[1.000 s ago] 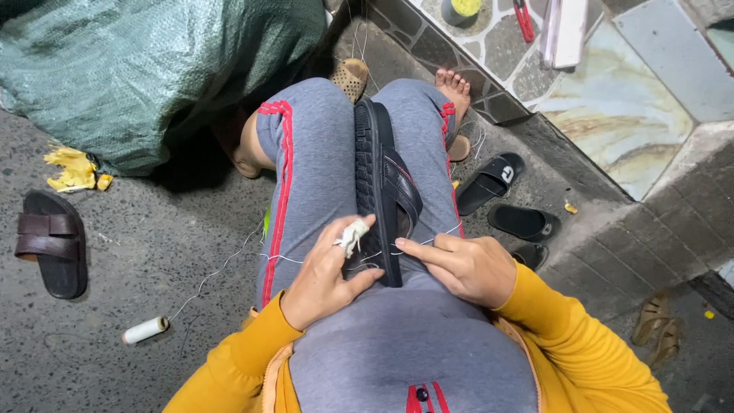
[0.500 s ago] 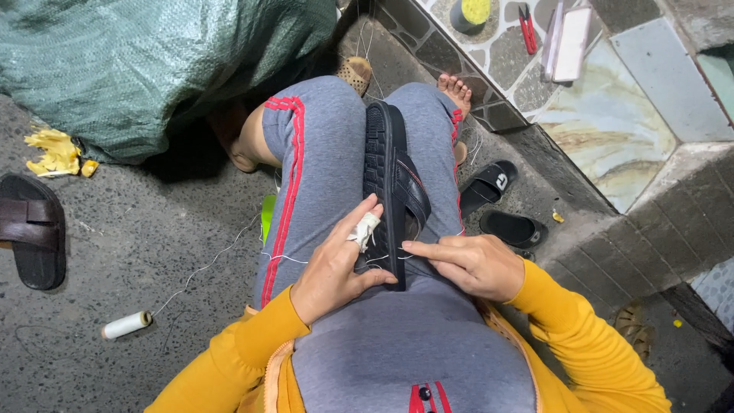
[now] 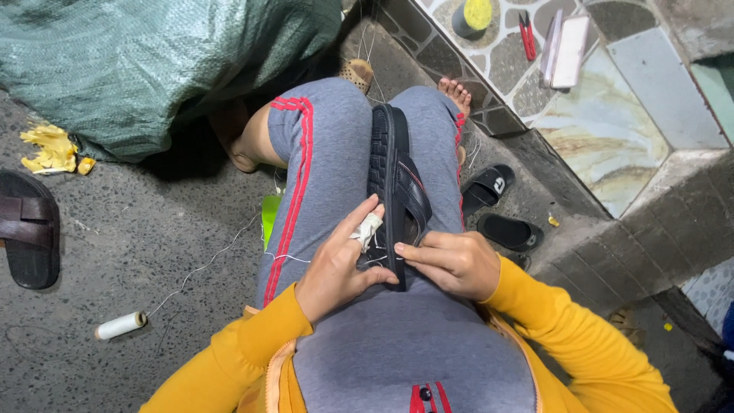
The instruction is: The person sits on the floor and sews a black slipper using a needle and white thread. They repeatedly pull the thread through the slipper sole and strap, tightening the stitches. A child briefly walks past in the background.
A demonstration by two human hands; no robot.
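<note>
While concrete floor (image 3: 153,252) fills frame left, left hand (image 3: 336,268) and right hand (image 3: 451,264) pinch black sandal (image 3: 394,183) on lap, fingers closed.

left hand (image 3: 336,268) + right hand (image 3: 451,264) grip black sandal (image 3: 394,180) | on lap | thread spool (image 3: 120,325) on floor

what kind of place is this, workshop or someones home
Probably an informal floor-level spot for mending footwear, at a home's edge or a street side. The person sits on rough concrete with a black sandal on the lap, a spool of white thread nearby, beside a tiled step.
</note>
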